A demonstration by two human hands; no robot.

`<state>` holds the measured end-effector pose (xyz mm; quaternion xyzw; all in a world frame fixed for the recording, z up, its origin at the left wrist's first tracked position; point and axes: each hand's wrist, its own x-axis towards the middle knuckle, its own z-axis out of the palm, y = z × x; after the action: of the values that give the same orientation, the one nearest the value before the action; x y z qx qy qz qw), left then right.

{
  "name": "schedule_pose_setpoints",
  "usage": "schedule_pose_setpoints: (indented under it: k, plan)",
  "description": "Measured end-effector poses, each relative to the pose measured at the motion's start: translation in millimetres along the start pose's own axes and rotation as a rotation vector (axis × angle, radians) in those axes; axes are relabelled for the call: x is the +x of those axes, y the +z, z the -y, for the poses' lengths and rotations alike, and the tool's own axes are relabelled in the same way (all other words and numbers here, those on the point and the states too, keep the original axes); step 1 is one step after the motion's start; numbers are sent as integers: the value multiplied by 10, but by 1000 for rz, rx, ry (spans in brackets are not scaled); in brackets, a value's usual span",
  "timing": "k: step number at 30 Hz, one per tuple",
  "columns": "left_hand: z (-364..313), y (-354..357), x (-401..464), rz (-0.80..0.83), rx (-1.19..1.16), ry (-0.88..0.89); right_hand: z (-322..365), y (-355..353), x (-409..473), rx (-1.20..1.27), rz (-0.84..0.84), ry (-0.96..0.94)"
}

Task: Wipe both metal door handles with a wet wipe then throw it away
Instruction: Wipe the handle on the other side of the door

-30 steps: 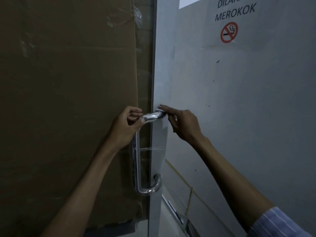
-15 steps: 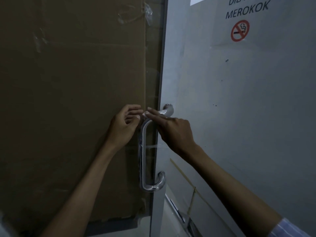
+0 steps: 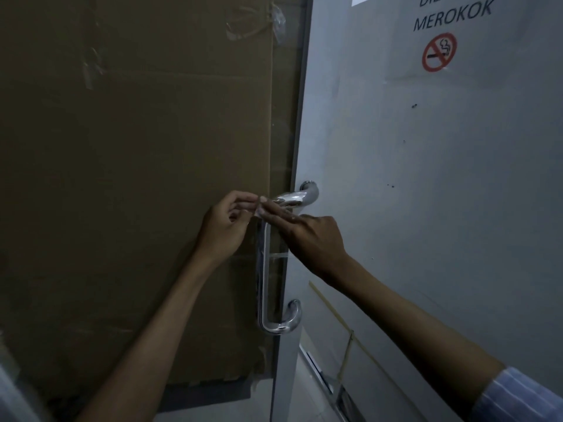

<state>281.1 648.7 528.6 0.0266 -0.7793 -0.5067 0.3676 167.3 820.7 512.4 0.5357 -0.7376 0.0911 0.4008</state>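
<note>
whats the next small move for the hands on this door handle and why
Probably draw the wet wipe down the handle's upright bar. Both the left hand and the right hand pinch the wipe at the top bend of the metal door handle, and the long vertical stretch below them, down to the lower curve, lies bare.

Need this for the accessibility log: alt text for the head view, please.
Two bare hands, left hand and right hand, meet at the upper bend of a metal door handle, pinching a thin wipe between their fingertips. Cardboard covers the panel on the left; a no-smoking sign hangs on the grey door.
</note>
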Motion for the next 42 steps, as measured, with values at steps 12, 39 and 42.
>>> schedule_pose_setpoints:
  k: [12,39,42]
  plan:
    - [-235,88,194,109,169,59,-68,-67,-140,211,-309,500]
    - [-252,62,478,294,235,30,89,225,-153,255,-359,355]
    - [-240,21,498,337,202,28,124,311,-196,175,-313,259]
